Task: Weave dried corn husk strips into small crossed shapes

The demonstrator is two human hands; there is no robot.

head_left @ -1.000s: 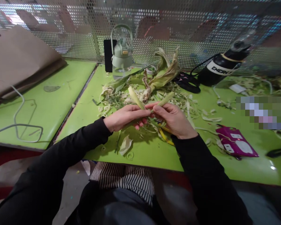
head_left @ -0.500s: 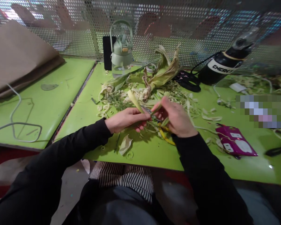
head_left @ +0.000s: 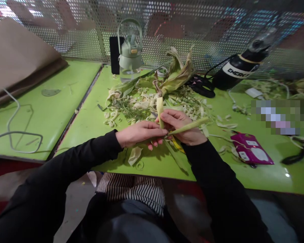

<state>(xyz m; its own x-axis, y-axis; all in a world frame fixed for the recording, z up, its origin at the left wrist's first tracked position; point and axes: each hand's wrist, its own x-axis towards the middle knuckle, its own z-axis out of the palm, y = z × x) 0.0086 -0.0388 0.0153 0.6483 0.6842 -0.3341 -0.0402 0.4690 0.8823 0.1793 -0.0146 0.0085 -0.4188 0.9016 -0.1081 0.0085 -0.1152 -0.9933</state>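
Note:
My left hand (head_left: 142, 132) is closed in a pinch on pale green corn husk strips, with thumb and fingers at their meeting point. Close against it, my right hand (head_left: 183, 126) pinches an upright husk strip (head_left: 160, 105) between thumb and fingers. Another husk strip (head_left: 194, 125) sticks out to the right across the back of my right hand, and a third strip (head_left: 176, 158) hangs toward the table's front edge. Partly hidden under my right hand lies a yellow curved piece (head_left: 177, 145). Behind both hands spreads a heap of husk scraps (head_left: 139, 101).
Large dried corn husks (head_left: 178, 72) lie behind the scraps. Farther back stand a green water bottle (head_left: 130, 59) and a dark phone (head_left: 114, 55). To the right are a black bottle (head_left: 233, 72), a purple pouch (head_left: 252, 148) and cables. Brown paper (head_left: 20, 57) covers the back left.
My right hand has turned and lowered, now pinching the strip upright. One husk strip has swung out to the right, another hangs down. My left hand has barely moved.

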